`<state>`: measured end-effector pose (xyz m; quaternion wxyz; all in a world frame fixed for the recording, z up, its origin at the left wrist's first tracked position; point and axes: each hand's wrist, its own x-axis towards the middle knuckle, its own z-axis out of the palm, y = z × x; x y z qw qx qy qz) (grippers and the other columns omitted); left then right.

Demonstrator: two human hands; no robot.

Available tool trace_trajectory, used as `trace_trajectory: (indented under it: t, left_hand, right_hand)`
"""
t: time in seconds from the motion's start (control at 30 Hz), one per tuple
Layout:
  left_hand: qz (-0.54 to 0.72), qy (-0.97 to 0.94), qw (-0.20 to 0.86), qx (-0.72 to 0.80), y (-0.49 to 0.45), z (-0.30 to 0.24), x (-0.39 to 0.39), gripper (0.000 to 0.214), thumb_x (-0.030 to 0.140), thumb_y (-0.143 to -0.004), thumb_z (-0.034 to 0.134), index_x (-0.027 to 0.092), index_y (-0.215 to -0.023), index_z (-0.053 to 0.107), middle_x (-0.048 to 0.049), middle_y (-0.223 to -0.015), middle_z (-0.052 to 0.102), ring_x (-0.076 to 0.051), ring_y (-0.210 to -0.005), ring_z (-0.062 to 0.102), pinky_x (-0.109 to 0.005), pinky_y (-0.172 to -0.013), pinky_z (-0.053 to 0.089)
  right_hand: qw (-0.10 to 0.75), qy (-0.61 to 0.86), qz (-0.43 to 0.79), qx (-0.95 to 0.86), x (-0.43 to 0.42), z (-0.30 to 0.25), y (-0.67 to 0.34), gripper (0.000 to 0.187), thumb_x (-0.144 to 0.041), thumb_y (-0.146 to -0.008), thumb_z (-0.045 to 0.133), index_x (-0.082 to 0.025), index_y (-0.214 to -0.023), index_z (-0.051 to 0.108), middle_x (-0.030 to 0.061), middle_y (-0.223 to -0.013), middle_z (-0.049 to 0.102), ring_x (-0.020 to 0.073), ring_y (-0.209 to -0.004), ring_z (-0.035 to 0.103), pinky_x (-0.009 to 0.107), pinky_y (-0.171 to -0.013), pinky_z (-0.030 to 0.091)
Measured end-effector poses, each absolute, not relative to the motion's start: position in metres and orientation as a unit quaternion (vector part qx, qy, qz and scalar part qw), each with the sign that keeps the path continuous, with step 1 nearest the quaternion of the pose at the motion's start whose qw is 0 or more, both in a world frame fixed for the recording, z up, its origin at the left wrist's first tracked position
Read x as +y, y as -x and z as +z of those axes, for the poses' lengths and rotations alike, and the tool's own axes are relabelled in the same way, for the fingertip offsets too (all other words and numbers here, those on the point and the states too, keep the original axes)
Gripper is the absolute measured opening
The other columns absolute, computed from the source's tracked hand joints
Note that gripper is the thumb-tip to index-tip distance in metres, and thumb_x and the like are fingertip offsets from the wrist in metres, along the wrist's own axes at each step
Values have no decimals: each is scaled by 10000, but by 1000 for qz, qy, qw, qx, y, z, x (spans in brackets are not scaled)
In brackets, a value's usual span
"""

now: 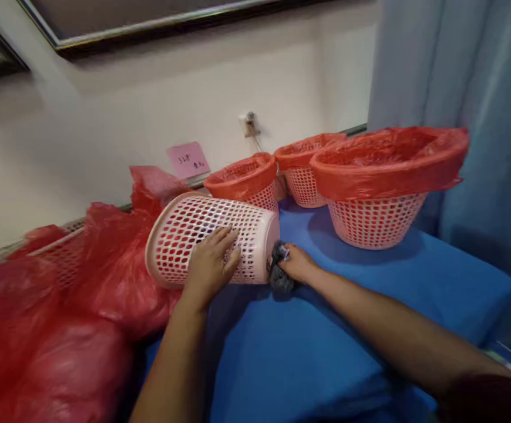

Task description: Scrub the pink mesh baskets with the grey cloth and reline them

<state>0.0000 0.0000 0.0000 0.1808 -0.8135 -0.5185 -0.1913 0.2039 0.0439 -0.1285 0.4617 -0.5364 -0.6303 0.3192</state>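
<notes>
A pale pink perforated plastic basket (215,217) lies on its side on the blue-covered table, its mouth to the left and its base to the right. My left hand (214,258) rests on the basket's slatted side with the fingers stretched out and apart. Bunched in my right hand (298,263) is a dark grey cloth (281,276), pressed against the basket's base. My right fingers are closed round the cloth and partly hidden by it.
Several pink baskets lined with red bags, among them a large basket (372,220), stand behind and right. Filled red plastic bags (106,282) crowd the left. A blue cloth (299,352) covers the table. A pink note (188,160) and a socket (249,125) are on the wall.
</notes>
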Motion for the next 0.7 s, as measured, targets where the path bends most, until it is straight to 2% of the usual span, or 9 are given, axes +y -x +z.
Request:
trace_trajectory:
  t: [0.1, 0.17, 0.23, 0.33, 0.4, 0.47, 0.57, 0.63, 0.7]
  left_hand:
    - [-180, 816, 181, -519, -2, 2, -2, 450, 346, -966, 486, 161, -1333, 669, -132, -1431, 630, -306, -1359, 561, -509, -1134, 463]
    - [-180, 817, 182, -517, -3, 3, -2, 442, 341, -960, 492, 168, -1325, 673, -127, -1423, 638, -303, -1358, 563, -507, -1134, 465]
    - [-186, 816, 185, -515, -3, 3, -2, 438, 337, -955, 499, 167, -1316, 679, -128, -1412, 647, -308, -1355, 566, -511, -1136, 465]
    - [-193, 815, 189, -513, -2, 3, -1, 443, 335, -951, 504, 155, -1316, 680, -138, -1410, 646, -320, -1347, 571, -523, -1132, 469]
    - [-192, 817, 188, -511, -1, 3, -2, 449, 337, -951, 507, 143, -1318, 679, -147, -1410, 644, -324, -1343, 573, -525, -1127, 473]
    - [-191, 818, 187, -508, 0, 3, -2, 456, 342, -955, 505, 134, -1322, 677, -153, -1407, 645, -322, -1344, 572, -521, -1129, 472]
    - [-200, 818, 188, -506, 1, 2, -1, 462, 356, -960, 500, 131, -1323, 678, -155, -1399, 650, -320, -1345, 571, -518, -1137, 463]
    - [-204, 818, 189, -504, 2, 1, -1, 464, 361, -961, 498, 134, -1325, 677, -151, -1397, 652, -315, -1345, 571, -514, -1143, 458]
    - [-202, 818, 191, -504, 2, 1, 0, 463, 366, -964, 494, 142, -1328, 674, -144, -1399, 652, -311, -1346, 570, -511, -1145, 455]
  right_hand:
    - [555, 457, 249, -649, 35, -112, -218, 397, -189, -791, 659, -198, -1187, 641, 108, -1179, 662, 259, -1116, 644, 431, -1020, 514]
    - [597, 398, 219, -661, 37, -105, -220, 446, -233, -828, 642, -221, -1273, 607, 107, -1283, 620, 250, -1232, 587, 425, -1105, 455]
    - [600, 392, 229, -659, 46, -103, -216, 469, -250, -852, 621, -223, -1319, 588, 113, -1333, 602, 253, -1286, 554, 426, -1137, 425]
    - [518, 506, 312, -615, 65, -111, -205, 397, -229, -890, 560, -188, -1280, 621, 133, -1280, 657, 269, -1239, 594, 439, -1082, 464]
    - [461, 536, 354, -612, 72, -122, -200, 268, -195, -861, 583, -179, -1100, 703, 114, -1069, 738, 273, -1057, 679, 417, -960, 531]
    - [416, 535, 383, -628, 72, -133, -199, 102, -151, -769, 665, -185, -842, 729, 71, -804, 741, 259, -824, 705, 376, -812, 565]
    - [371, 538, 408, -638, 67, -137, -206, 101, -112, -654, 745, -194, -650, 685, 29, -605, 674, 233, -654, 671, 346, -704, 560]
    - [376, 548, 400, -632, 68, -129, -214, 83, -138, -683, 736, -194, -743, 720, 45, -681, 707, 245, -724, 690, 357, -745, 566]
    - [409, 558, 372, -619, 73, -116, -220, 259, -189, -779, 677, -197, -1032, 734, 90, -982, 752, 261, -968, 698, 377, -885, 554]
